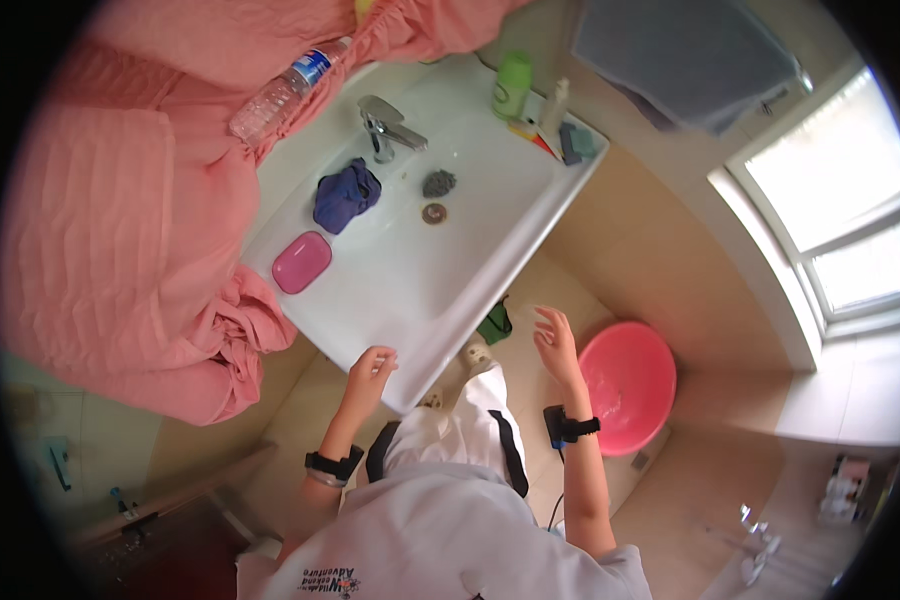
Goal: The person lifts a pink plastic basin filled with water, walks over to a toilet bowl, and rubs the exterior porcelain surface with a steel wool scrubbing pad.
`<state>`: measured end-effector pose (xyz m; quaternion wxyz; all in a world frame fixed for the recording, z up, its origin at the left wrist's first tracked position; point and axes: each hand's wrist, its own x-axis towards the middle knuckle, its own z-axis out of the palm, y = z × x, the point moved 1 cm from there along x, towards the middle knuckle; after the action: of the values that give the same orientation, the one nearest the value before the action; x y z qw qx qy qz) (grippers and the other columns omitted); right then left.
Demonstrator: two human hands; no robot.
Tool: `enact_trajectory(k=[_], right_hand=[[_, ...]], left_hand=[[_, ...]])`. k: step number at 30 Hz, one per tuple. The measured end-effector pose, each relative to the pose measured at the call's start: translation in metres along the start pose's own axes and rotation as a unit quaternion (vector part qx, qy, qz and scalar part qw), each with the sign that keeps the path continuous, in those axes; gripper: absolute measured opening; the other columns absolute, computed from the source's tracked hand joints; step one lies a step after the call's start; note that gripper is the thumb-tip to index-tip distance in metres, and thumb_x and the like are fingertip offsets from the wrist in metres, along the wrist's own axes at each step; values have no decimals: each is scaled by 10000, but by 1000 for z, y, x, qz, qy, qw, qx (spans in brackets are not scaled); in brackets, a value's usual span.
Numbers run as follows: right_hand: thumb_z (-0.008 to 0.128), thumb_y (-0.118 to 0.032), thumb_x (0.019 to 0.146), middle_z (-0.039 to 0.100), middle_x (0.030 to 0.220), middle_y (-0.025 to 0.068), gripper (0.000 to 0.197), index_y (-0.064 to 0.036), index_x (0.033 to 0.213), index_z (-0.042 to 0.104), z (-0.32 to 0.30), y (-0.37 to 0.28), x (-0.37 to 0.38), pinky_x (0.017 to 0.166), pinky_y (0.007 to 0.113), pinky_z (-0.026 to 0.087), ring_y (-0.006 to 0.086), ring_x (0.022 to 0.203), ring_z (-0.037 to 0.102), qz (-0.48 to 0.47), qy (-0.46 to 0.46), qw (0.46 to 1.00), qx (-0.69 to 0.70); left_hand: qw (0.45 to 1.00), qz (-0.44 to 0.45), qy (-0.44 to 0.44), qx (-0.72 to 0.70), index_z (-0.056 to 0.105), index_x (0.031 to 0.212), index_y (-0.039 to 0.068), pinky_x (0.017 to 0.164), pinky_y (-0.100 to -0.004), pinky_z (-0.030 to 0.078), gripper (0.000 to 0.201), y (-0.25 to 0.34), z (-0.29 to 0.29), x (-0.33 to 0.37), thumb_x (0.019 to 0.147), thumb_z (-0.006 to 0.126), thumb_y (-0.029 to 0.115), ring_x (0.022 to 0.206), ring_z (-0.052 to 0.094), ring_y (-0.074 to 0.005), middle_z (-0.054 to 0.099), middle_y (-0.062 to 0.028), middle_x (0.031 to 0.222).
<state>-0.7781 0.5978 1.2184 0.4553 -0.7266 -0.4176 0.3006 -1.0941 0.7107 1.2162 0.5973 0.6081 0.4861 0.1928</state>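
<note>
Both of my hands are empty above the front of a white washbasin (470, 270). My left hand (372, 372) hovers by its near-left corner, fingers loosely bent and a little apart. Further right, between the basin edge and a pink tub, my right hand (554, 345) is raised with its fingers spread and half curled. In the washbasin lie a crumpled purple cloth (348, 196) and a dark grey scourer (438, 184), close to the round drain (434, 214). A pink soap box (302, 262) rests on the left side, and a chrome faucet (388, 128) stands at the back.
A pink quilted cover (130, 230) hangs along the left, with a clear plastic bottle (288, 95) on it. A green bottle (512, 85) and small items occupy the far right corner. The pink tub (627, 390) sits on the floor, and a grey towel (685, 60) hangs above.
</note>
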Motion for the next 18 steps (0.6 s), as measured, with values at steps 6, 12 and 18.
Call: enact_trajectory(k=[6,12,18], right_hand=[[548,15,768,482,1149,136,407,-45,1166,492,22,-10,183,763,331,483,276,954,580,-35,-129,991,18],[567,-28,744,480,1157,178,438,-55,1173,481,81,6,369,814,364,484,314,978,564,-100,-233,961,-108],[555,-82,746,351,1312,142,551,-114,1267,377,162,34,447,963,501,352,343,1223,346,-74,-295,880,-365]], left_hand=[[986,-29,161,-20,539,979,0,681,-260,479,136,29,2,37,880,531,92,813,627,-177,594,-81,928],[955,-55,278,-94,525,1012,16,730,-288,480,149,47,23,44,898,483,102,855,608,-194,588,-96,988],[916,-118,368,-109,518,1028,20,734,-295,484,170,69,42,40,914,476,139,852,603,-194,587,-100,980]])
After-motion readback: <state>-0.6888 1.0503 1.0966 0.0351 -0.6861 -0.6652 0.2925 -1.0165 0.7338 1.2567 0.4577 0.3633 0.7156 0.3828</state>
